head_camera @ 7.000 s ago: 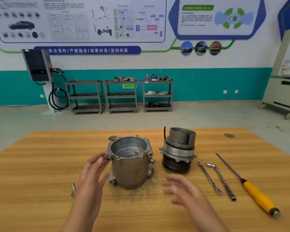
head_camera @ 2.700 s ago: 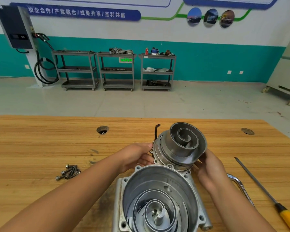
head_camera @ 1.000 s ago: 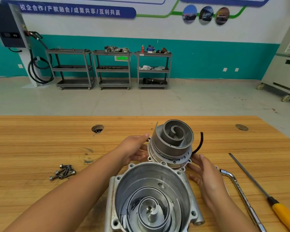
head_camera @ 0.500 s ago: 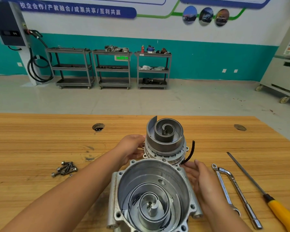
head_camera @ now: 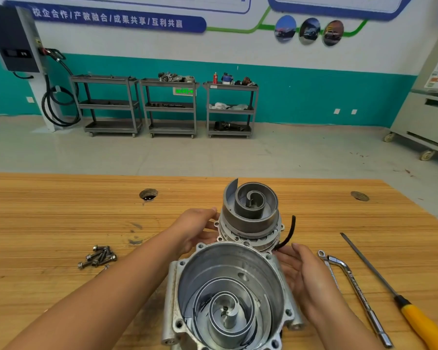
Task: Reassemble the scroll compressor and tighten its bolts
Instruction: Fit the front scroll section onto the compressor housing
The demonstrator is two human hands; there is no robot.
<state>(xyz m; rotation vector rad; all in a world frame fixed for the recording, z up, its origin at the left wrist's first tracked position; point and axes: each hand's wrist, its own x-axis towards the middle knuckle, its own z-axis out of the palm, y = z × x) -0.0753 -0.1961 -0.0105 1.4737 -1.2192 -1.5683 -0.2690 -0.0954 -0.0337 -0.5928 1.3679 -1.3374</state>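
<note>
The aluminium compressor housing (head_camera: 185, 271) stands open-side up at the table's near edge, a fixed spiral visible inside. Just behind it is the orbiting scroll assembly (head_camera: 250, 210), grey spiral facing up, a black cable curling off its right side. My left hand (head_camera: 195, 228) holds the assembly's left flange. My right hand (head_camera: 301, 271) cups its lower right side beside the housing; its fingertips are hidden behind the housing rim. A pile of several bolts (head_camera: 98, 256) lies to the left.
To the right on the wooden table (head_camera: 48, 223) lie a combination wrench (head_camera: 326, 266), an L-shaped socket wrench (head_camera: 359, 296) and a yellow-handled screwdriver (head_camera: 415, 317). Two round holes (head_camera: 148, 194) sit in the tabletop farther back. Grey carts stand across the floor.
Both hands took up the scroll assembly from behind the housing and turned it; its cable swung from the back left to the right, and it came down closer to the housing rim.
</note>
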